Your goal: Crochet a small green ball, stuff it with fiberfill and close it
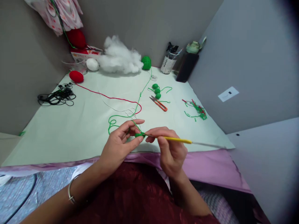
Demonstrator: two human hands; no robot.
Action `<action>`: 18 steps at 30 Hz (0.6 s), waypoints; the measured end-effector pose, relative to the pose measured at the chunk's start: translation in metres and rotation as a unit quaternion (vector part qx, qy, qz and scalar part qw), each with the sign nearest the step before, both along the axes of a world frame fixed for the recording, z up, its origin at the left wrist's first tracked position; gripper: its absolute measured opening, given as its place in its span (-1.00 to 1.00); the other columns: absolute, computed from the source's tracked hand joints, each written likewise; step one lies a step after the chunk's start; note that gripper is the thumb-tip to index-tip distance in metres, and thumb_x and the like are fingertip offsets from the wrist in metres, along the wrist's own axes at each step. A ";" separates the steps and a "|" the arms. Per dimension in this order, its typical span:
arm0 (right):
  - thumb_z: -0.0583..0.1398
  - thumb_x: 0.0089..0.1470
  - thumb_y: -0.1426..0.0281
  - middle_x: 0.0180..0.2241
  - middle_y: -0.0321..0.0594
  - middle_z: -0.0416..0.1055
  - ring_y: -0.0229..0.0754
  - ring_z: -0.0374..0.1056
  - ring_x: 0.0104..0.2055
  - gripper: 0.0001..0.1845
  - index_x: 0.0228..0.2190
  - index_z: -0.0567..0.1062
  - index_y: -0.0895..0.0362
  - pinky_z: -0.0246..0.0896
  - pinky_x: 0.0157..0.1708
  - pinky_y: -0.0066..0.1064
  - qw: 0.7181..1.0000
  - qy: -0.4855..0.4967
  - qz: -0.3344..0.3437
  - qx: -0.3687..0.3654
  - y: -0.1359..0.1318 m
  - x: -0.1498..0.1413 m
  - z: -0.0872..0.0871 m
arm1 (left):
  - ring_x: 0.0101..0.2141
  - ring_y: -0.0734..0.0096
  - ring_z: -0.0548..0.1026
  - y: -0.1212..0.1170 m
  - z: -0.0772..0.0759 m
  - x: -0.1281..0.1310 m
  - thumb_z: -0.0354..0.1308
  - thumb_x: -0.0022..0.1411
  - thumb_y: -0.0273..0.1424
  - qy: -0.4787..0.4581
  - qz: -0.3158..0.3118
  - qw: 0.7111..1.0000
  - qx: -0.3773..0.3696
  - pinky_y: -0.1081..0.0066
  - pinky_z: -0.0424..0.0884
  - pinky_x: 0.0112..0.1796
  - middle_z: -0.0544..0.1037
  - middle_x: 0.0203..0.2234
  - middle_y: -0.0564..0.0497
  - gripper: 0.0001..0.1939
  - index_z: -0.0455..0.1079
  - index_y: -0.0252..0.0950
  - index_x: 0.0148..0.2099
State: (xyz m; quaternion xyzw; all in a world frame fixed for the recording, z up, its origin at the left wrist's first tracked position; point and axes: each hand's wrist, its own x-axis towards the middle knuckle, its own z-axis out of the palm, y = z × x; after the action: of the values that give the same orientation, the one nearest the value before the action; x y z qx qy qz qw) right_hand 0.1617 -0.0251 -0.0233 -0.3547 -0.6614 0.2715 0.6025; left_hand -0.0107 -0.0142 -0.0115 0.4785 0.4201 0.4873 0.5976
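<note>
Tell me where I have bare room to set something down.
Bare: left front of the table, between the black cord and the near edge; right of centre, between the orange snips and the yarn scraps. Crowded: the back, around the white stuffing, and the middle, where the red strand runs.

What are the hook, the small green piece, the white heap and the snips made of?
Hook: grey ends look metal; smooth yellow grip, probably plastic.
Green piece: apparently matte yarn, judging by the strand leading to it.
White heap: likely soft fibre stuffing, given its wispy edges.
Snips: grey blades, apparently metal; smooth orange handle, plastic or painted metal.
</note>
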 end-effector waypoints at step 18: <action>0.22 0.35 0.40 -0.29 -0.22 0.59 -0.20 0.50 -0.25 -0.82 -0.22 0.66 0.03 0.46 -0.28 -0.34 0.989 0.139 0.016 -0.051 0.010 -0.012 -0.001 | -0.14 0.39 0.49 0.002 0.003 0.003 0.46 0.19 -0.39 -0.181 -0.081 0.972 -0.128 0.45 0.41 -0.07 0.59 -0.23 0.02 -0.62 0.65 -0.16 0.07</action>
State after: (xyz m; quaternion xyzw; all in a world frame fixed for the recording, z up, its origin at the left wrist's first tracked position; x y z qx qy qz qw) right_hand 0.1498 -0.0153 -0.0245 -0.3330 -0.5623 0.3615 0.6650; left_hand -0.0072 -0.0119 -0.0081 0.3344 0.3237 0.4585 0.7571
